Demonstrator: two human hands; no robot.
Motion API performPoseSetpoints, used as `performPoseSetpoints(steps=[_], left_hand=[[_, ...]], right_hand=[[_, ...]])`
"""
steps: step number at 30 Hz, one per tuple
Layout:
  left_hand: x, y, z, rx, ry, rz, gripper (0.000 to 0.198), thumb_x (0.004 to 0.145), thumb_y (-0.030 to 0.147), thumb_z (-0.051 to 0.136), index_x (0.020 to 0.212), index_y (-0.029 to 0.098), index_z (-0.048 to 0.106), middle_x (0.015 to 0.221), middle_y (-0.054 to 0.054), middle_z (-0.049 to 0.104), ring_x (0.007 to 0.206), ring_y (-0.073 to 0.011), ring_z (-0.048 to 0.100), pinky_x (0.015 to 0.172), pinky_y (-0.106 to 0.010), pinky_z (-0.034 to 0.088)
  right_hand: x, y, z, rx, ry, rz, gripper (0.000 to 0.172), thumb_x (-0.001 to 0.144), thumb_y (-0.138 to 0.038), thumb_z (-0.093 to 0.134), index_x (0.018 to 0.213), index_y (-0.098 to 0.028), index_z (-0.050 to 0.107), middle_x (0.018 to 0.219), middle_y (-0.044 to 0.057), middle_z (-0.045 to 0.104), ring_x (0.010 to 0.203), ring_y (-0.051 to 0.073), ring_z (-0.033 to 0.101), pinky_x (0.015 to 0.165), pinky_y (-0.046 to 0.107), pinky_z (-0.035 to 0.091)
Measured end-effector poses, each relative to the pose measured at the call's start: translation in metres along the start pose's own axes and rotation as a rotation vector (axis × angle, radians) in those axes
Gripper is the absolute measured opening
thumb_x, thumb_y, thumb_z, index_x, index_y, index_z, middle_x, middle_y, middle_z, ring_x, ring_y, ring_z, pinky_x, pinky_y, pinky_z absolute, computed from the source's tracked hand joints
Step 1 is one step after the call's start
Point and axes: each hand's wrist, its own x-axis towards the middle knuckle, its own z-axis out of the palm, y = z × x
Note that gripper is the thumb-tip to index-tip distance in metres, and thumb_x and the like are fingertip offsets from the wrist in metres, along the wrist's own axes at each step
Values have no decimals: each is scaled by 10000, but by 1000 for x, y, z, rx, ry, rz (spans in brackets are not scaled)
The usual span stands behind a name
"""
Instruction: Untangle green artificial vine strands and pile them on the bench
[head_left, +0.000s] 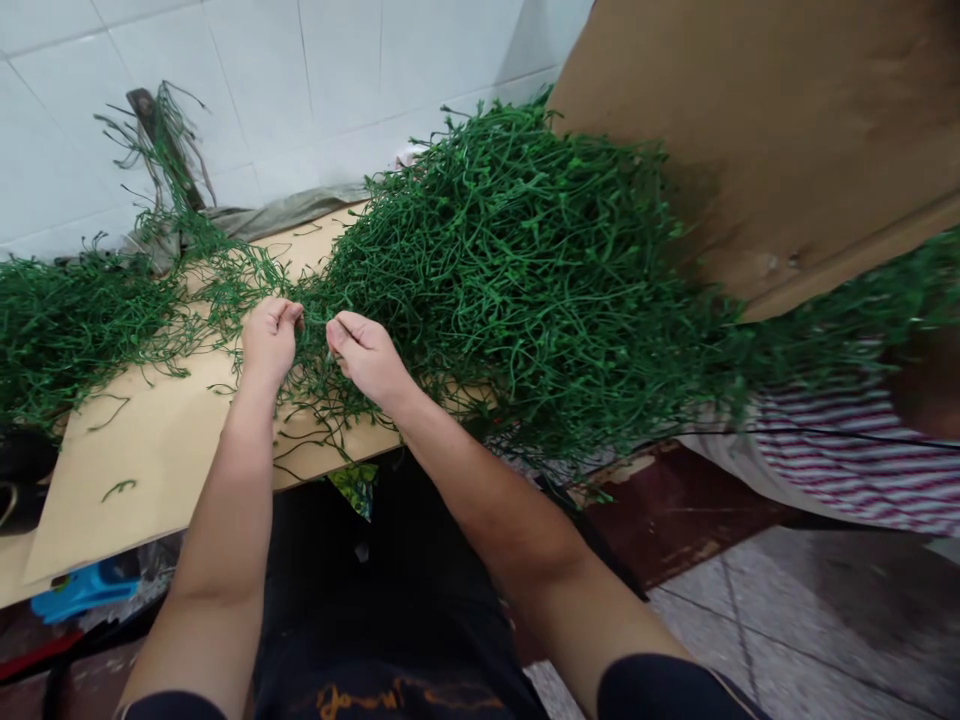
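— How to read the fingers, up close?

— Left fingers [291, 312] curled closed, right fingers [345, 330] pinched together, just beside each other but apart. Cannot tell about any strand caught in either grip; too fine to make out.

— And where to find the green stems [510, 260]?

— Strewn thinly on the worktop [150, 460] around the fingers, then heaped high just beyond and to the right.

— Likely handling?

— Probably very light, thin and springy, perhaps smooth like plastic. Hardly fragile, but prone to snag. Best to pinch a single stem near a free, knobbed end and draw lengthwise, rather than grab mid-tangle.

— Other things around, nearest first?

— Under the worktop's near left corner, a blue object [86, 590], partly hidden. Above that, a curled scrap [118, 488] on bare board. Off left, a second pile [75, 315]. Off right, striped cloth [832, 450] with a dark cable [840, 434] across. Over the heap's right side, a tilted cardboard panel [765, 130], likely the main obstacle to reaching there. Farther back, a post [140, 103] draped with strands, then the tiled wall [247, 80].
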Motion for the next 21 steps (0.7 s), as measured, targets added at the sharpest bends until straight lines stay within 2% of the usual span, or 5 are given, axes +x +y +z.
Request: performPoseSetpoints(steps=[4, 8, 10, 15, 21], left_hand=[[16, -26, -11, 170, 135, 12, 258, 797, 273, 479, 556, 180, 466, 626, -11, 468, 692, -155, 463, 728, -277, 354], [15, -56, -37, 149, 352, -370, 281, 791, 243, 454, 517, 187, 425, 500, 27, 377, 559, -130, 380, 612, -255, 338], [9, -54, -43, 35, 319, -378, 239, 781, 234, 465, 549, 178, 481, 498, 34, 400, 539, -116, 374, 582, -240, 335], [3, -15, -32, -189, 105, -154, 178, 746, 292, 545, 634, 157, 583, 533, 35, 449, 528, -88, 377, 559, -217, 335], [-3, -1, -27, -466, 52, -198, 273, 637, 408, 669, 700, 153, 595, 676, 5, 573, 592, -77, 447, 583, -202, 362]], right_hand=[[-15, -7, 0, 2, -2, -79, 446, 798, -560, 468, 590, -181, 355, 566, -50, 290, 477, 35, 235, 389, 187, 176], [-26, -25, -16, 86, -23, -123, 413, 794, -537, 506, 624, -177, 395, 573, -54, 305, 451, 23, 219, 383, 193, 164], [-22, -29, -21, 151, -32, -78, 433, 755, -567, 538, 619, -181, 400, 538, -70, 262, 419, 17, 182, 364, 198, 136], [-8, -26, -16, 211, 4, -29, 444, 698, -605, 568, 676, -167, 496, 514, -87, 204, 413, 19, 159, 348, 191, 100], [-7, -27, -23, 279, -20, 75, 343, 786, -491, 542, 718, -156, 509, 514, -95, 240, 392, 6, 132, 351, 171, 101]])
